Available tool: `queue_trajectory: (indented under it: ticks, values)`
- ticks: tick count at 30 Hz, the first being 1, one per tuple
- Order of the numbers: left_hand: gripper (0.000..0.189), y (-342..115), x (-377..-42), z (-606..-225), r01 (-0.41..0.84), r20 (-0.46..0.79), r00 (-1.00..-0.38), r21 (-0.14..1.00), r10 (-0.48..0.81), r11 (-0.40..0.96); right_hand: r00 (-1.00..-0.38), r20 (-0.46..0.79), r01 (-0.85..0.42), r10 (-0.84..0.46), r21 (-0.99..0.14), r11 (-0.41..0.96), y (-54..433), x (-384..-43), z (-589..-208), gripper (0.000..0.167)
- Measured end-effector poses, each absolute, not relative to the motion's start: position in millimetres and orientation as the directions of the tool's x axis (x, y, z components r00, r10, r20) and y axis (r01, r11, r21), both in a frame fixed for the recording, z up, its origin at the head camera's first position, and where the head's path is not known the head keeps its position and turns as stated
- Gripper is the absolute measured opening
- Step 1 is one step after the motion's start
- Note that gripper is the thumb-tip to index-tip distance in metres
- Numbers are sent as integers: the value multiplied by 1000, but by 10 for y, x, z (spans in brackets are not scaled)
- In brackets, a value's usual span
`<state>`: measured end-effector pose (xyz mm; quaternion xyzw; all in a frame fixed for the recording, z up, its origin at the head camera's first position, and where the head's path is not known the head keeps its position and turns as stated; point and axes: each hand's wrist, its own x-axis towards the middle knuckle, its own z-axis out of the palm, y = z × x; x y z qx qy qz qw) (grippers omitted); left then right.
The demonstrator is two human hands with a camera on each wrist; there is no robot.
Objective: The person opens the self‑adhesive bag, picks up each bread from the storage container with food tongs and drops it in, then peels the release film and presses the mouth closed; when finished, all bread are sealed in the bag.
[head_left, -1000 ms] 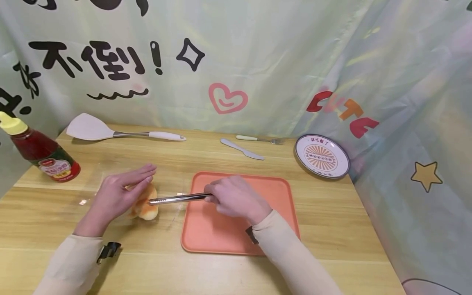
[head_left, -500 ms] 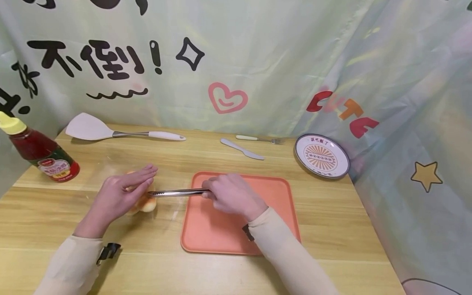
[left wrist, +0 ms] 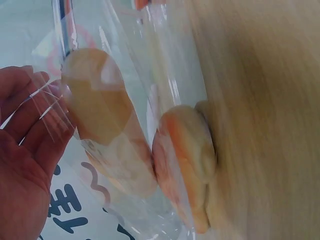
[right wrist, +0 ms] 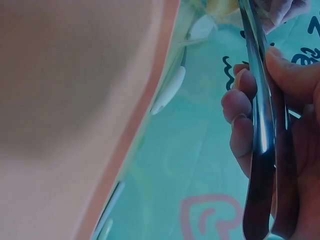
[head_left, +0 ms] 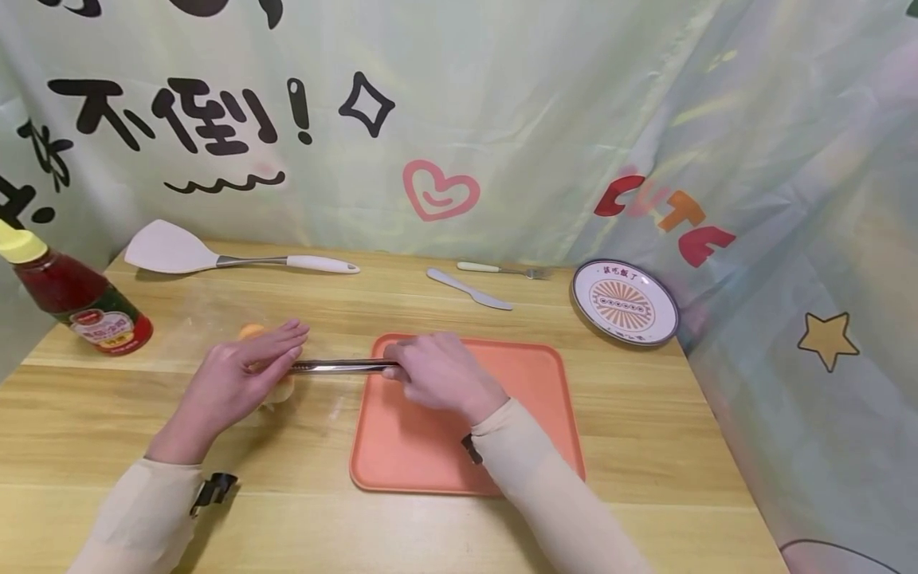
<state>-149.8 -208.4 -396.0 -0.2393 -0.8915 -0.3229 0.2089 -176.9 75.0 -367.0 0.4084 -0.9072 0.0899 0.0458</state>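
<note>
Right hand [head_left: 441,375] curled round the handle end of the long stainless-steel tongs [head_left: 344,366], arms squeezed nearly together in the right wrist view; tips now run under the left hand's fingers, out of sight in the head view

Left hand [head_left: 240,379] flat, fingers straight and together, resting against the clear crinkly plastic bag [left wrist: 125,85]; it grips nothing, only steadies the film

Change over the last second: tongs have slid leftward and a little further from the body, right hand following to the near-left corner of the salmon-pink rectangular plastic tray [head_left: 531,414]. The pale orange-topped round bread bun [head_left: 253,331], a second ago plainly seen below the left palm, now mostly covered by that hand; only an orange edge shows

Left wrist view: two buns inside the bag, one [left wrist: 187,155] against the light wooden tabletop [head_left: 645,430], another [left wrist: 95,100] by the fingers

Judgement: tongs are working deeper into the bag; whether they have a bun between them cannot be told. Tray bare, so nothing transferred yet
</note>
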Motion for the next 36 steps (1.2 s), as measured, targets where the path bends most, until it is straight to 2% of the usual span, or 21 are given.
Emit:
queue_trajectory:
  ticks: [6,12,19,28,36]
  values:
    - [35,-2093,-1502,-3958,561,525,-799,479,292,675,-659,159,-750,-735,-70,658,680,-1783,-3712,29]
    - [33,-2097,-1501,-3961,559,524,-800,477,291,678,-663,136,-747,-736,-46,663,627,-1771,-3744,15]
    - [32,-2102,-1536,-3958,570,542,-790,477,287,669,-696,85,-718,-713,-89,691,658,-1731,-3736,26]
    - [28,-2140,-1578,-3926,576,567,-776,457,276,678,-718,28,-690,-695,-159,706,877,-1634,-3630,32]
    - [26,-2175,-1610,-3928,569,580,-772,445,261,692,-768,-13,-616,-640,-259,744,1124,-1502,-3493,35]
